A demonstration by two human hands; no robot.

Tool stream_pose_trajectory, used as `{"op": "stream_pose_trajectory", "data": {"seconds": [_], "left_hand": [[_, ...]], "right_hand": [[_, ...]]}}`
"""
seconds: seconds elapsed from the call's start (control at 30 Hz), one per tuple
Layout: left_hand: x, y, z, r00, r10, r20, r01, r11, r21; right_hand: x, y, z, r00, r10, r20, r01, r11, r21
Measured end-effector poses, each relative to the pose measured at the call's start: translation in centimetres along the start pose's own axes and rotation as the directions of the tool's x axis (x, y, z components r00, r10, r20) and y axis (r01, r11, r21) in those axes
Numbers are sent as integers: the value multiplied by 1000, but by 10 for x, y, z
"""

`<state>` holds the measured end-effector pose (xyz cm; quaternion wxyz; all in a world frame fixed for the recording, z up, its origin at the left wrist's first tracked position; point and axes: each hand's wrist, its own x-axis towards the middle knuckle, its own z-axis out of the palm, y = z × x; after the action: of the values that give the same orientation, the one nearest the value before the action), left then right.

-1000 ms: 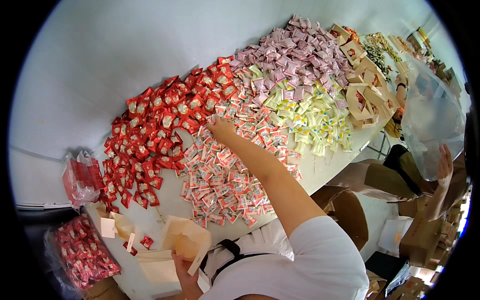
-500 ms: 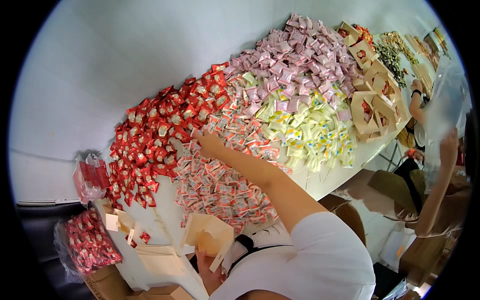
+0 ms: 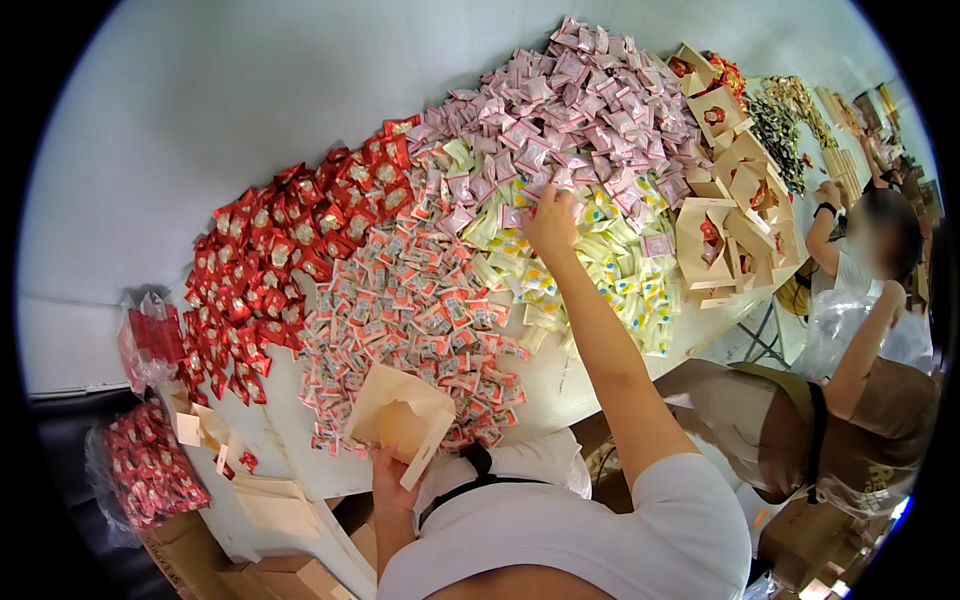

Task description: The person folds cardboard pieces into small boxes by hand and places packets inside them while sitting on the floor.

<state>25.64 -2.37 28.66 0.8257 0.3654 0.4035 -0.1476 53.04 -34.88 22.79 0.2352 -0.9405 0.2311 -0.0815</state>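
Note:
My left hand (image 3: pixel 392 482) grips an open cream cardboard box (image 3: pixel 432 415) by its near side, low at the front of the table. A tan round shape shows inside it. My right hand (image 3: pixel 552 222) is out over the heaps with its fingers bent together, where yellow-green packets (image 3: pixel 600 265) meet pale pink packets (image 3: pixel 600 110). A pink packet lies right at its fingertips; whether it is held, I cannot tell. Closer to me spread small orange-and-white packets (image 3: pixel 400 300). Shiny red packets (image 3: pixel 290 240) are heaped at the left along the wall.
Filled open boxes (image 3: pixel 715 245) stand in a group at the right. Flat cardboard pieces (image 3: pixel 275 503) and a clear bag of red packets (image 3: pixel 155 465) lie at the lower left. A co-worker (image 3: pixel 870 400) stands at the right, near dark green packets (image 3: pixel 780 130).
My right hand has moved right and away, from the orange-and-white packets to the border of the pink and yellow-green ones. The box stays in my left hand. The view has shifted slightly.

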Motion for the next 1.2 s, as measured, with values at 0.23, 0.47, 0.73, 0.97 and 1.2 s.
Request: {"op": "stream_pose_trajectory", "data": {"seconds": [0.23,0.47,0.73,0.97,1.2], "left_hand": [[-4,3,5,1000,-3,-30,3,1000,16],[-4,2,3,997,72,-3,-71,996,44],[-13,2,-14,995,101,2,-101,992,70],[-1,-13,-19,993,104,-50,-95,984,151],[-1,-11,0,996,85,26,-87,991,99]], "right_hand": [[8,4,25,990,-93,109,93,996,-2],[11,32,31,969,-243,37,194,848,492],[-27,53,-93,929,-61,364,-326,327,887],[-62,138,-109,959,-9,283,-146,839,524],[-43,98,-64,928,174,330,-123,978,-169]]}}
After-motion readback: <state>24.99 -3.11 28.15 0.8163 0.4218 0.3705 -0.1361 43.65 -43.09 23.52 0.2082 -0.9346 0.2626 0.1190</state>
